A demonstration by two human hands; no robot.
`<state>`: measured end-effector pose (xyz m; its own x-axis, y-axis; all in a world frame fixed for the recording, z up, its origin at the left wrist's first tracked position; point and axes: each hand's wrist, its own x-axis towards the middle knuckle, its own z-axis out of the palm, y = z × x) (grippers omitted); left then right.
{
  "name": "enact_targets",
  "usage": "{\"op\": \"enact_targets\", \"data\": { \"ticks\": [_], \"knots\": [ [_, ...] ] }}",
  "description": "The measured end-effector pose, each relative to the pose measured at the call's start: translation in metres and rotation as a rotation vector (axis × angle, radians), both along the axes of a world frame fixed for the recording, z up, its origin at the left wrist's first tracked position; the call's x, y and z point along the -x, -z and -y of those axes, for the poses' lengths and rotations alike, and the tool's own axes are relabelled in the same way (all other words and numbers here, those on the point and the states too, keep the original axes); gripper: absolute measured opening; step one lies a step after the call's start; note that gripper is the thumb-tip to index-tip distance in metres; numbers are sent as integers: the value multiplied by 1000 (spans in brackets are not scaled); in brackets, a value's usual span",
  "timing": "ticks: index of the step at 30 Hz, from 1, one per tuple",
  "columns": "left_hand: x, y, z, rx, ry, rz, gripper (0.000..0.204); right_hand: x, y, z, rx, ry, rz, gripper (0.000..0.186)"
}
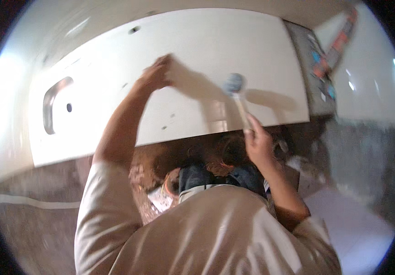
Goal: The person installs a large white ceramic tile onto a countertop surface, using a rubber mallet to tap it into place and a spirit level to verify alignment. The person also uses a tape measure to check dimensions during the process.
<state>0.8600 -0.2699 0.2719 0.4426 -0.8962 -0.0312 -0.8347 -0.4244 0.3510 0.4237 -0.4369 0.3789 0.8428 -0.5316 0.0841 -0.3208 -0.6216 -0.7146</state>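
Note:
A long white slab [234,41] with a smooth top lies across in front of me. In my right hand [259,142], near the slab's front edge, is a mallet [235,83] with a pale handle and a rounded blue-grey head. My fingers are wrapped round the lower handle, and the head is over the slab, slightly blurred. To the left, my left hand [157,74] is over the slab's middle, bent at the wrist. Its fingers are smeared by motion, so their pose and whether they touch the surface are unclear.
At the slab's left end is a curved metallic recess [50,107] beside a dark round hole [69,107]. Another dark hole [134,30] is near the back edge. Blue and red items lie on a grey ledge [319,98] at right, by a long red-orange bar [342,39]. Debris lies below.

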Motion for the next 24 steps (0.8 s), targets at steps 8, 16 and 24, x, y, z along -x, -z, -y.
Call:
{"op": "enact_targets", "data": {
  "ticks": [8, 16, 24],
  "knots": [
    [28, -12, 49, -272, -46, 117, 127, -18, 42, 19, 28, -85, 102, 49],
    [39, -14, 42, -316, -138, 13, 113, -12, -9, 57, -85, -212, -198, 61],
    [152, 43, -51, -187, -394, 213, 58, -2, 18, 95, -253, -241, -131, 55]
  ]
}}
